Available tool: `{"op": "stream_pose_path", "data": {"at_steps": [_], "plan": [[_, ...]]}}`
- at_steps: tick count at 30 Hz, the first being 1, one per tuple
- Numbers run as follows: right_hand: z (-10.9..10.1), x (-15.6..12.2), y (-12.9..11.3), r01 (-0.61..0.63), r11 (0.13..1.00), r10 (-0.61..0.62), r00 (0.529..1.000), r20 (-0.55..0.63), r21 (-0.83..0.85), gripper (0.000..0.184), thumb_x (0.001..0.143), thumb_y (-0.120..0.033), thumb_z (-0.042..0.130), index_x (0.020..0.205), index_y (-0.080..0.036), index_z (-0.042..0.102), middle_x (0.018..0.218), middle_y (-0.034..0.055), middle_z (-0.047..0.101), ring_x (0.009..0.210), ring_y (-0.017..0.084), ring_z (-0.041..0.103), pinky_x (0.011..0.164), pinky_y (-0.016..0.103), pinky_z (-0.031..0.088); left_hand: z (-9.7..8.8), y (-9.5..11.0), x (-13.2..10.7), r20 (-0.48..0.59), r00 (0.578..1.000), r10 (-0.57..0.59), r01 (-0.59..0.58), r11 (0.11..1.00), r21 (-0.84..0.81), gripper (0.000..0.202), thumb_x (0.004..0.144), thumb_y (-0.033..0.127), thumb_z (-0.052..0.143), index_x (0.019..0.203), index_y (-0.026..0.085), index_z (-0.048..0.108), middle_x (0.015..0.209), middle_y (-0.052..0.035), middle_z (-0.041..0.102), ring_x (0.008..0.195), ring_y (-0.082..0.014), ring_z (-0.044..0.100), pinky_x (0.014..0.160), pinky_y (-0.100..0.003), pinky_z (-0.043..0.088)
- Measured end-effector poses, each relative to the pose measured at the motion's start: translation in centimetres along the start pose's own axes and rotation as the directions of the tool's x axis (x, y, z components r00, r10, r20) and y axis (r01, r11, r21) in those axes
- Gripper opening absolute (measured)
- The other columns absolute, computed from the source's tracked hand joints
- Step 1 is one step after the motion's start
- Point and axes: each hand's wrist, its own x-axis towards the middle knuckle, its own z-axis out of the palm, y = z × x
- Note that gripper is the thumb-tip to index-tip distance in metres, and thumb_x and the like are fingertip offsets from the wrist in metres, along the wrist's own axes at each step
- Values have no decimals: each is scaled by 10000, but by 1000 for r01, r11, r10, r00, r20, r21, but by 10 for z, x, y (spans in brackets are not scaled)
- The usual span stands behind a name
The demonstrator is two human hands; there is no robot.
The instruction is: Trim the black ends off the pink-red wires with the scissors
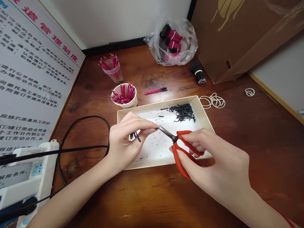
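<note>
My right hand [213, 155] grips a pair of scissors [175, 139] with red handles, its dark blades pointing left. Closed in a pinch, my left hand [129, 137] holds a few thin wires [136, 136] whose black ends stick out below the fingers. A small dark tip shows between its thumb and forefinger, right at the scissor points. Both hands are over a shallow cardboard box [122, 112] with a white bottom. Inside it lie a heap of short black tubing pieces [184, 112] and many tiny clippings.
Pink wires stand in a paper cup [128, 104] and a plastic cup [117, 74]. Behind the box are loose pink wires [155, 91], a plastic bag [185, 53], a black wire bundle [200, 76] and rubber bands [217, 101]. A power strip [47, 167] and black cable [89, 117] lie left.
</note>
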Motion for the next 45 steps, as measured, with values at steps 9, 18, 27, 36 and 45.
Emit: {"op": "stream_pose_path", "data": {"at_steps": [9, 18, 27, 36, 45], "plan": [[-1, -4, 1, -7, 1000, 7, 1000, 12, 4, 135, 827, -94, 663, 866, -199, 588, 669, -36, 597, 519, 65, 492, 426, 181, 411, 0, -2, 1, 10, 999, 32, -32, 999, 2, 273, 854, -14, 652, 889, 246, 731, 801, 17, 776, 694, -138, 641, 671, -317, 492], [-3, -5, 1, -14, 1000, 14, 1000, 27, 2, 78, 846, -124, 661, 835, -188, 618, 683, -21, 635, 517, 62, 514, 440, 184, 427, -1, -2, 0, 12, 999, 42, -42, 999, 8, 289, 845, -48, 635, 877, 225, 724, 794, 13, 765, 712, -129, 626, 678, -297, 472], [-4, -4, 3, 13, 999, -13, 1000, -12, -51, 125, 859, -116, 666, 883, -210, 587, 667, -49, 633, 504, 53, 523, 429, 174, 426, -1, -3, 0, 10, 999, 40, -40, 999, -2, 268, 857, -25, 642, 884, 229, 722, 787, 18, 756, 709, -125, 623, 686, -299, 467], [-3, -1, 1, -4, 999, 5, 1000, 31, -44, 116, 833, -117, 654, 860, -206, 585, 682, -29, 639, 543, 73, 570, 476, 198, 451, -1, -2, 0, 22, 999, 36, -36, 999, 0, 265, 860, -29, 632, 879, 221, 718, 795, 14, 760, 717, -122, 620, 694, -300, 469], [-1, -3, 2, -8, 999, 8, 1000, 18, -37, 102, 829, -120, 664, 851, -201, 606, 680, -33, 638, 534, 68, 556, 461, 193, 437, -1, -3, 0, 24, 999, 42, -42, 999, 4, 282, 860, -34, 618, 875, 230, 717, 791, 15, 760, 716, -130, 623, 695, -306, 467]]}}
